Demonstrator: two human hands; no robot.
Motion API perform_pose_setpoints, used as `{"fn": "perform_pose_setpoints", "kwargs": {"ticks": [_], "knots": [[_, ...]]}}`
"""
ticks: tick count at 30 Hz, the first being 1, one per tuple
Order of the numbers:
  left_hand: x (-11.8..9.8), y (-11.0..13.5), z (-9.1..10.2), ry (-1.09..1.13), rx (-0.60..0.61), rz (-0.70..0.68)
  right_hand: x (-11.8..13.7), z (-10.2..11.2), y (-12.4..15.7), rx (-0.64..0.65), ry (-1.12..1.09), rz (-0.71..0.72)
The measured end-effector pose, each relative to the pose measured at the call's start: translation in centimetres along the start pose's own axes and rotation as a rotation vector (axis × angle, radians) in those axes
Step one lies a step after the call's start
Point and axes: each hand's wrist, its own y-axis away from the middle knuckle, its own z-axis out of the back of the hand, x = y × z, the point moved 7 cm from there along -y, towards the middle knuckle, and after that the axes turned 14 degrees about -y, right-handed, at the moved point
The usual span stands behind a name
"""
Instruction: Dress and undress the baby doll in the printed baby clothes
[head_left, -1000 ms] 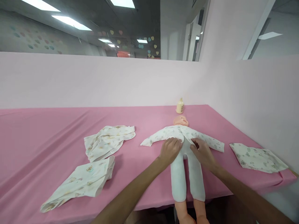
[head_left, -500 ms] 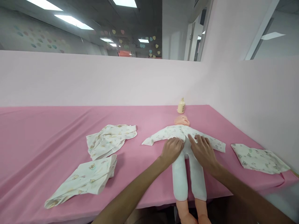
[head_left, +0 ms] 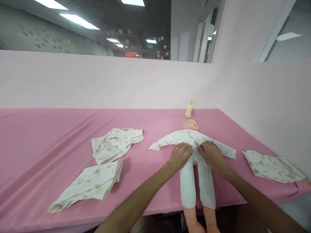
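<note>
Item 1: soft baby doll (head_left: 187, 137) in a white printed cotton top and plain white leggings, supine near the right end of the pink-clothed table (head_left: 48, 136).
Its feet are hung past the front edge. The left hand (head_left: 179, 155) and right hand (head_left: 212, 154) are laid at the top's hem, fingers curled; whether cloth is pinched cannot be told. Risk judged: the doll could be slid off by a tug toward the front edge.

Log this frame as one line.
left hand: on hem of white printed cotton doll shirt | right hand: on same hem | plastic baby doll: supine on pink tablecloth, feet past edge | grip: unclear
</note>
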Motion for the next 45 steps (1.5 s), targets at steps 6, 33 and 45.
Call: {"fn": "perform_pose_setpoints", "kwargs": {"ticks": [6, 33, 45], "knots": [[-0.1, 0.1, 0.0, -0.015, -0.007, 0.003, 0.0, 0.3, 0.0, 0.064, 0.141, -0.025], [-1.2, -0.9, 0.5, -0.140, -0.010, -0.056, -1.0, -0.8, 2.3, -0.171, -0.906, -0.332], [-1.4, -0.7, 0.5, -0.087, -0.038, -0.066, -1.1, -0.3, 1.7, -0.233, -1.006, -0.408]]}}
